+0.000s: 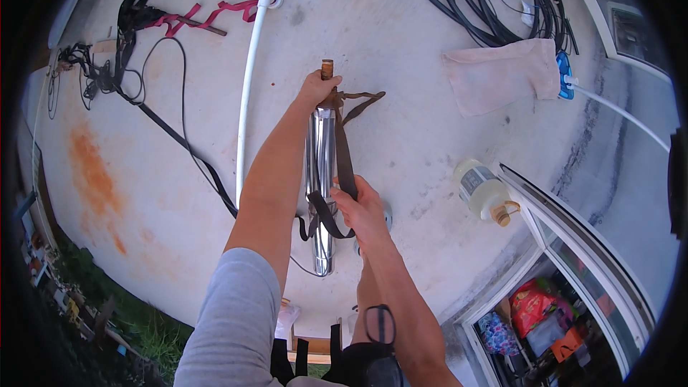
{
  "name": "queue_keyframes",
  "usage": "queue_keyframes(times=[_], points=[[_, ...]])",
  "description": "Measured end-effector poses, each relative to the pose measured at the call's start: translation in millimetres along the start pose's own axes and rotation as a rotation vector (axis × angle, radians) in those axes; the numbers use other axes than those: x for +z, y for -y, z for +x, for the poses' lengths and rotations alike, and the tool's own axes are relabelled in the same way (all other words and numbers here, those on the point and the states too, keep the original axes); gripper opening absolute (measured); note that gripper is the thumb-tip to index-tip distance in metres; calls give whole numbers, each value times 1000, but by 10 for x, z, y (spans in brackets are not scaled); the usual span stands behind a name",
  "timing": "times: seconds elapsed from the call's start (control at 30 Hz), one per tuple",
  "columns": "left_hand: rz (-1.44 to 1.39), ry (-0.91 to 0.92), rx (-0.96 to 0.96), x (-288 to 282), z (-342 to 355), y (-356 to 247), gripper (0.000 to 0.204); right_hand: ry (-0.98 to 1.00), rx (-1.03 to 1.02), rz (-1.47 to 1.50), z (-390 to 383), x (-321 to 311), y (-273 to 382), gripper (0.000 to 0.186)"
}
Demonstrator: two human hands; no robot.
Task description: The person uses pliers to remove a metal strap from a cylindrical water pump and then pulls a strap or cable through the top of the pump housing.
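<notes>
A long shiny steel cylinder (pixel 325 136), which looks like a submersible pump, is in the middle, over pale concrete. My left hand (pixel 319 91) closes around its far end, just below a rusty pipe stub (pixel 327 69). A dark brown webbing strap (pixel 343 149) is tied near that end and runs down along the steel. Beside the lower half of the pump, my right hand (pixel 364 208) grips this strap, and a loop of it hangs below the fingers. Part of the pump is hidden behind the strap.
A white pipe (pixel 249 93) lies left of the pump, with a black cable (pixel 179 137) beyond it. Far right are a coiled black hose (pixel 459 11) and a pinkish cloth (pixel 498 75). A large bottle (pixel 476 186) stands by the open window frame (pixel 573 226).
</notes>
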State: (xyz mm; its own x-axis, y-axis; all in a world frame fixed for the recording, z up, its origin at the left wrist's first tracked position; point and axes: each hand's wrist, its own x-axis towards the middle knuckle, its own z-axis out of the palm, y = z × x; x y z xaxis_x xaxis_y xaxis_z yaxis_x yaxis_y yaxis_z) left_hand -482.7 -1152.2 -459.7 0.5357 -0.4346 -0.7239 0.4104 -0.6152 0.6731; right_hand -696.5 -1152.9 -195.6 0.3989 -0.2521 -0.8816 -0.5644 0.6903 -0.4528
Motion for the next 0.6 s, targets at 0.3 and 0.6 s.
queue_keyframes(times=[0.3,0.6], points=[[-179,-1,-72,-266,234,335,59,18,-106,-220,675,284,-120,19],[-375,-189,-10,-413,-1363,287,64,86,305,-316,940,254,37,23]])
